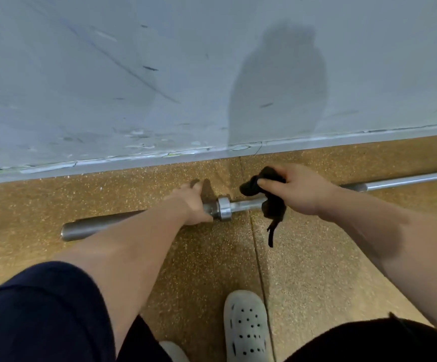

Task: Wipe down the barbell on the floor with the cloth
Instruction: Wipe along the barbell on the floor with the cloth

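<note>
Counted: one barbell (102, 226), lying near the far edge of the floor (42, 202), with one collar (224, 208) showing on it. One cloth (273, 209), black. Two grips: left grip (193, 203) and right grip (299, 192). Two clogs: one white clog (246, 327) fully in view, a second clog (172, 351) cut off at the bottom of the view. One floor seam (259, 259), running front to back.

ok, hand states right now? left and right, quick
Left hand: curled round the barbell, holding its sleeve.
Right hand: grips the black cloth, which drapes over the barbell.
</note>
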